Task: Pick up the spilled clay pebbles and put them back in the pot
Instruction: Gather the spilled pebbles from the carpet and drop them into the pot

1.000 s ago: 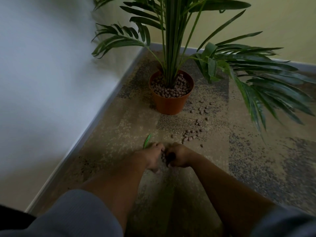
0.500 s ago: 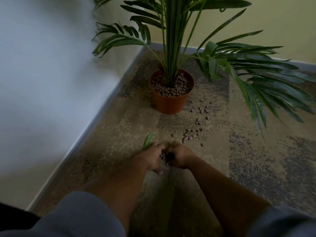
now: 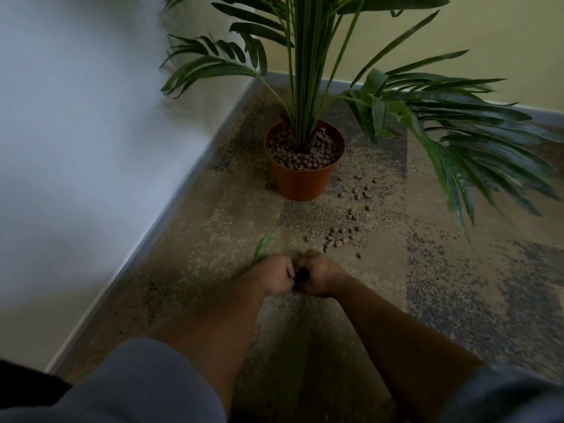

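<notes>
An orange pot holding a palm and a heap of brown clay pebbles stands on the carpet near the corner. Spilled clay pebbles lie scattered to the pot's right and in a cluster in front of it. My left hand and my right hand are pressed together on the carpet, below the cluster, fingers curled inward around pebbles. What they hold is mostly hidden; only a dark gap shows between them.
A fallen green leaf lies just left of my left hand. Palm fronds droop over the carpet at the right. A white wall with a grey skirting board runs along the left.
My two hands have drawn closer together, closing the gap where pebbles showed between them. The pebbles on the carpet and the pot have not moved.
</notes>
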The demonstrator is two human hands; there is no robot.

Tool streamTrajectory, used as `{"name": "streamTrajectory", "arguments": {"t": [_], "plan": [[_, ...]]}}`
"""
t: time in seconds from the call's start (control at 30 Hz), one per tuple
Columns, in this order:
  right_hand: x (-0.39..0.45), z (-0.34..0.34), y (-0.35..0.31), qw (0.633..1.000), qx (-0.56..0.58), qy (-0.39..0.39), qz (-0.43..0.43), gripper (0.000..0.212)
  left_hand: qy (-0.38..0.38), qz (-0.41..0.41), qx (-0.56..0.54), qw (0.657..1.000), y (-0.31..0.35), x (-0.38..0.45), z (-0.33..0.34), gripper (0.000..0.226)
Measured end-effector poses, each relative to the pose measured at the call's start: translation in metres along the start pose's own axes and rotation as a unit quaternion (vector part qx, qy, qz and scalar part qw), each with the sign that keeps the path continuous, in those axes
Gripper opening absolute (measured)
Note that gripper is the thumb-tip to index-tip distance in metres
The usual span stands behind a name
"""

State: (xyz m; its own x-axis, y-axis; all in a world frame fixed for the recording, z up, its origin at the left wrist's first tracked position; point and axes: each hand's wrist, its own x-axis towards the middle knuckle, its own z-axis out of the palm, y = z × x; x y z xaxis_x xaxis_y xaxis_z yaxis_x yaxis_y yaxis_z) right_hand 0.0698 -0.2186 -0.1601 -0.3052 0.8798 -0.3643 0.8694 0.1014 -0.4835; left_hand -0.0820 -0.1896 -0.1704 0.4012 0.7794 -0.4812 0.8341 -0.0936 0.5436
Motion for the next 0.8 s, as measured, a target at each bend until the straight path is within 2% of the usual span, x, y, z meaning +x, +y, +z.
{"name": "streamTrajectory", "arguments": {"t": [0.1,0.27,0.33,0.4,0.5,0.57,0.63,0.67,0.73,0.77,0.8], "plan": [[0.002,0.0,-0.001,1.0,-0.015,-0.005,0.0,0.042,0.002,-0.033,-0.026,0.999,0.004,0.0,-0.002,0.012],[0.005,-0.002,-0.006,0.999,-0.039,-0.006,0.009,0.042,0.0,-0.109,-0.129,0.986,0.0,0.006,-0.001,0.015],[0.006,-0.002,-0.006,0.999,-0.027,-0.001,0.019,0.04,-0.002,-0.154,-0.241,0.958,0.0,0.01,0.001,0.012],[0.005,-0.003,-0.004,0.999,0.012,0.031,0.036,0.032,-0.007,-0.2,-0.365,0.909,0.002,0.012,0.0,0.011],[0.004,-0.007,0.001,0.982,0.146,0.062,0.101,0.015,0.001,-0.233,-0.463,0.855,0.004,0.013,-0.005,0.016],[0.006,-0.011,0.004,0.94,0.297,0.044,0.164,0.008,0.009,-0.249,-0.523,0.815,0.006,0.014,-0.008,0.021],[0.01,-0.015,0.005,0.871,0.449,0.026,0.199,0.021,0.015,-0.258,-0.581,0.771,0.007,0.014,-0.013,0.024],[0.011,-0.016,0.005,0.82,0.53,0.02,0.216,0.021,0.017,-0.263,-0.605,0.752,0.008,0.014,-0.015,0.025],[0.009,-0.021,0.003,0.69,0.683,0.007,0.241,0.016,0.019,-0.269,-0.64,0.719,0.007,0.014,-0.019,0.026],[0.008,-0.023,0.004,0.644,0.725,0.004,0.245,0.017,0.018,-0.271,-0.655,0.705,0.006,0.013,-0.021,0.026],[0.007,-0.025,0.005,0.62,0.746,-0.002,0.244,0.018,0.017,-0.272,-0.67,0.69,0.005,0.013,-0.022,0.027]]}}
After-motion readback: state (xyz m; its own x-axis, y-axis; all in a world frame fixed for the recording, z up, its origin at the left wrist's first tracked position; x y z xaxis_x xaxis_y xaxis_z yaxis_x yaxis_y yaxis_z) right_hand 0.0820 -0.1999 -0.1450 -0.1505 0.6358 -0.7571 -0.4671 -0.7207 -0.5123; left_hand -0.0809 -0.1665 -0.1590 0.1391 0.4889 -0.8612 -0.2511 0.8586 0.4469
